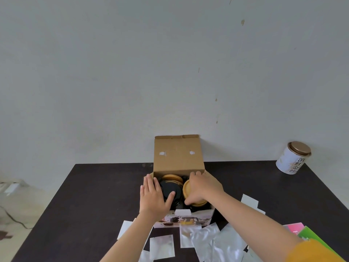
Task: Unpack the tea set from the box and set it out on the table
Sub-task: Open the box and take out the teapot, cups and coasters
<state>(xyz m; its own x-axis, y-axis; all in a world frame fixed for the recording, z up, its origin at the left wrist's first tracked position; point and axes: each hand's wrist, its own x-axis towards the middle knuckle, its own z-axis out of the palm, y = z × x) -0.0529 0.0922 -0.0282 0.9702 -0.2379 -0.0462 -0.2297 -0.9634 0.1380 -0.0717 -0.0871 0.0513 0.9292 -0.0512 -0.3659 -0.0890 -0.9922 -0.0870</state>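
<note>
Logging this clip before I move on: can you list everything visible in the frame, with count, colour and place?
cardboard box: one, brown, open, at the table's far middle
tea set pieces: several, black with tan round lids, inside the box; exact count unclear
tea tin: one, white with bronze lid, far right corner
foil sachets: several, silver, on the near table
white packets: a few, right of the box
booklets: pink and green, near right edge
table: one, dark brown
left hand: flat on a black piece
right hand: fingers curled round a tan lid
</note>
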